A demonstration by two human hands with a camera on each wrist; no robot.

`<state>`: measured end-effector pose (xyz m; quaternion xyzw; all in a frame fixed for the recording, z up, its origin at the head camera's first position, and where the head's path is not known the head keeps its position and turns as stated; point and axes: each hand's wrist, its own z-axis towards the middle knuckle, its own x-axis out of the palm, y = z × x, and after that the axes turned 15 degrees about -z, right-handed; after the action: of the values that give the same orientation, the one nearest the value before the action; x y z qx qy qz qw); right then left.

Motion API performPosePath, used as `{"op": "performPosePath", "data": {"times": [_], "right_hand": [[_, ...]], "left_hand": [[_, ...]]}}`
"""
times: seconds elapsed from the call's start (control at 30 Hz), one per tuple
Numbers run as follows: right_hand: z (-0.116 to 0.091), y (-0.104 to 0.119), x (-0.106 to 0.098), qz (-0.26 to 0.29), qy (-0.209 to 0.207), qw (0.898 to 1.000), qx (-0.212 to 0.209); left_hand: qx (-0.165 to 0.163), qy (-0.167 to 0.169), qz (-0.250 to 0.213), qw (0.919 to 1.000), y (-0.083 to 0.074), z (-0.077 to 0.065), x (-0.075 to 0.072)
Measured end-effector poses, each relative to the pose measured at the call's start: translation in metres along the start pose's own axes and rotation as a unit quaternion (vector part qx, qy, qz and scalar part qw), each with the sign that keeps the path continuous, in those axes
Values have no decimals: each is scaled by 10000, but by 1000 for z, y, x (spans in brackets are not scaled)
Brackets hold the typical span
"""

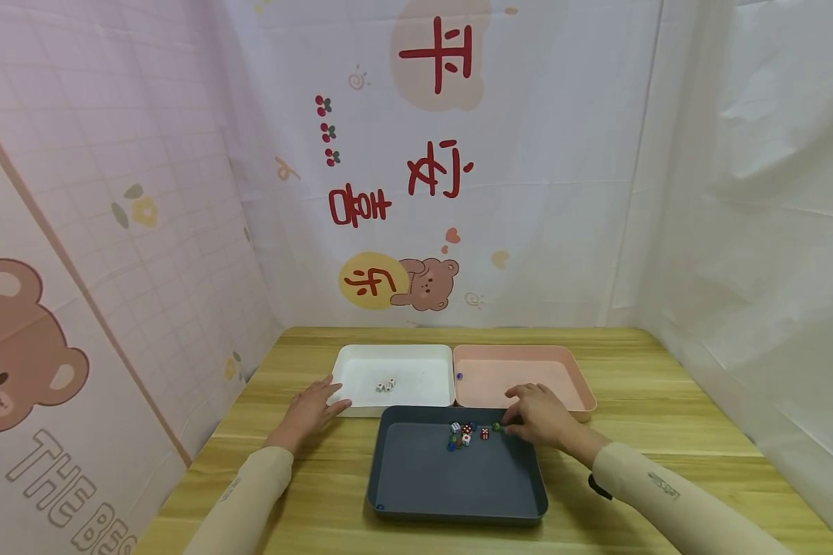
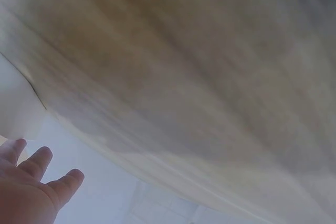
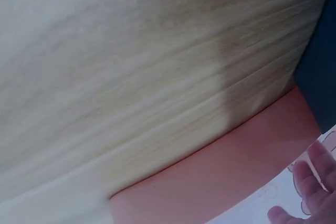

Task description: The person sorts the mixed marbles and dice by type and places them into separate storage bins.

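Note:
My left hand lies at the left front corner of the white tray, fingers spread and holding nothing. In the left wrist view its fingers are loosely extended. Several white dice sit inside that tray. Over the right back corner of the dark grey tray, my right hand reaches down, its fingertips right beside a green die. Just left of it are a red die and a cluster of several mixed-colour dice. The right wrist view shows its fingers partly extended.
Behind the dark tray, a pink tray adjoins the white one and holds a blue die. Another blue die lies in the dark tray's front left corner. A printed cloth hangs behind the wooden table.

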<state>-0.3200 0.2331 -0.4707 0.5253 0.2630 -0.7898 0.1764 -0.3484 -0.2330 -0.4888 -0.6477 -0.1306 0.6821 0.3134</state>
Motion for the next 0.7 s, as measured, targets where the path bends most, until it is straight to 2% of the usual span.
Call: {"op": "performPosePath", "data": {"times": [0.3,0.43,0.7], "right_hand": [[0,8,0,-601,622,9955,382],[1,11,-1,-757,703,9937,428],[2,13,-2,-928,765,9924,266]], "left_hand": [[40,-18,-37,10000,-2,0,-1],[22,-12,10,10000,-1,0,-1],[62,-20,17,10000,-1,1,-1]]}}
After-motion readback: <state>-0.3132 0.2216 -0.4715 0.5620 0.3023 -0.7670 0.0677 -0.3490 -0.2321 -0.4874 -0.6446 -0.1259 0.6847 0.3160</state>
